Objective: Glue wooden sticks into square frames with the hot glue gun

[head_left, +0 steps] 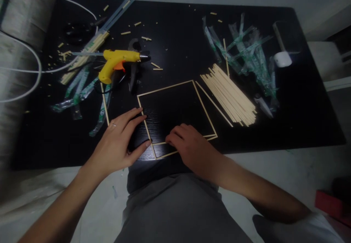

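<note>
A four-sided frame of thin wooden sticks (166, 88) lies flat on the black table in front of me. My left hand (116, 138), a ring on one finger, rests with fingers apart against the frame's left side, its thumb near the lower left corner. Inside the lower edge, another wooden stick (159, 143) runs across at a slight angle to that edge. My right hand (192, 146) has its fingers curled down and pinched on this crosswise stick, hiding its middle. The stick's right end meets the frame near the lower right corner.
A yellow glue gun (120, 57) lies behind my left hand, beside a dark curved tool (134, 67). Loose sticks (230, 96) are piled right of the frame. Plastic wrappers (252, 51), a phone (286, 36), a white case (283, 59) and a metal blade (263, 105) lie farther right.
</note>
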Available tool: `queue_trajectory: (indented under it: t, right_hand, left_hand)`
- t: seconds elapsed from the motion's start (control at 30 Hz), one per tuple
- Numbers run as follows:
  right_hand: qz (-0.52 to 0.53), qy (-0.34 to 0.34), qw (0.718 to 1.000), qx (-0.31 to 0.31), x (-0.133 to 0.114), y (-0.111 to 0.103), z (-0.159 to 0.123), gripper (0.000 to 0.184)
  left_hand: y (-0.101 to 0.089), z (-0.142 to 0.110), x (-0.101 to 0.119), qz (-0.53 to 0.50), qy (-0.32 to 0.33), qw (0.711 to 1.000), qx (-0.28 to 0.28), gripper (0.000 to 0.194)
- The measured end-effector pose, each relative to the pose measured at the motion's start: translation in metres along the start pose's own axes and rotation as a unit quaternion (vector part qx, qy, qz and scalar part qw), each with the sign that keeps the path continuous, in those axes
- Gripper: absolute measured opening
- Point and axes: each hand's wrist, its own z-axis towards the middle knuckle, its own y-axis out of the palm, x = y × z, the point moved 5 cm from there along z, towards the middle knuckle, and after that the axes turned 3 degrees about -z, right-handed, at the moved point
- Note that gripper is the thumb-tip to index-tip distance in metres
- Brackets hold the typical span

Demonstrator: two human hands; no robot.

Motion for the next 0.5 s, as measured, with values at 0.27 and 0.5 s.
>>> queue_trajectory:
  t: [0.27, 0.5]
  right_hand:
    - [-0.004, 0.014, 1.0, -0.012, -0.0028, -0.0012, 0.0005, 0.025]
    - [0.012, 0.018, 1.0, -0.017, -0.0013, 0.0002, 0.0011, 0.029]
  left_hand:
    - [0.0004, 0.0019, 0.0, 0.001, -0.006, 1.0, 0.002, 0.059]
    - [0.0008, 0.0025, -0.0004, 0.006, -0.002, 1.0, 0.002, 0.056]
